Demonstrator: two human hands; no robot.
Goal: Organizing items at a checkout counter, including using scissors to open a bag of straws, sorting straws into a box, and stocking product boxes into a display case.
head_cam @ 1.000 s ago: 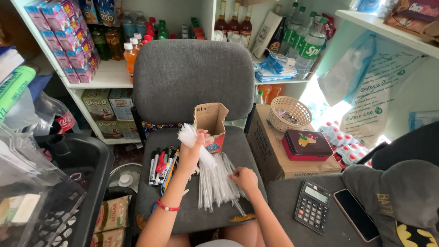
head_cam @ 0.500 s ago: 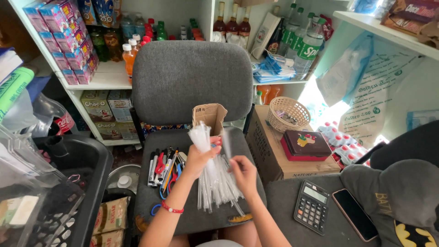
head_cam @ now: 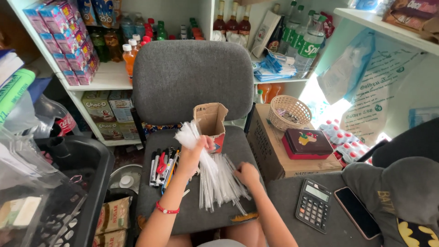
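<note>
**Hands sorting wrapped straws on a grey chair seat**

At the centre of the frame the left hand (head_cam: pixel 194 155) is closed around a bundle of clear-wrapped straws (head_cam: pixel 190 136), lifting their upper ends off the seat so the bunch fans up toward the upper left. A red bracelet (head_cam: pixel 167 210) circles that wrist. Just right of it, the right hand (head_cam: pixel 247 174) rests with fingers curled on the loose pile of straws (head_cam: pixel 219 183) spread across the seat of the grey office chair (head_cam: pixel 196 77); whether it pinches any of them cannot be told.

Directly behind the hands stands a small open cardboard box (head_cam: pixel 211 122), flaps up, on the rear of the seat. On the left part of the seat lies a row of pens and markers (head_cam: pixel 162 165).

At the right of the frame a larger carton (head_cam: pixel 274 151) carries a woven basket (head_cam: pixel 289 112) and a dark red tin (head_cam: pixel 307 142). In the lower right, a calculator (head_cam: pixel 314 205) and a black phone (head_cam: pixel 357 212) lie on a grey surface. A black plastic basket (head_cam: pixel 73 183) fills the lower left, and shelves with bottles (head_cam: pixel 137 43) run across the top.
</note>
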